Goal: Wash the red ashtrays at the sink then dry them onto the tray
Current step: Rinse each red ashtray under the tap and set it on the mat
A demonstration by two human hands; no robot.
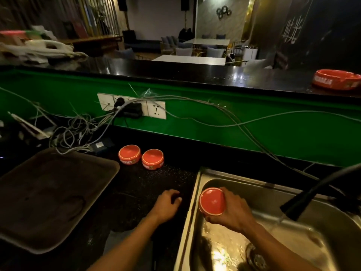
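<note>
My right hand [232,210] grips a round red ashtray [212,201] over the left part of the steel sink [197,192], tilted on its side with its flat face toward me. Water runs from the black faucet [298,204] at the right into the basin. My left hand [167,202] rests on the dark mat beside the sink, fingers loosely curled, holding nothing. Two more round red ashtrays [130,154] [152,159] sit side by side on the counter behind it. A dark tray [48,192] lies at the left.
A bigger red ashtray [337,79] stands on the black bar top at the far right. A wall socket panel [132,107] with a tangle of cables [78,130] runs along the green backsplash, close behind the tray. Folded cloths [39,49] lie on the bar top at left.
</note>
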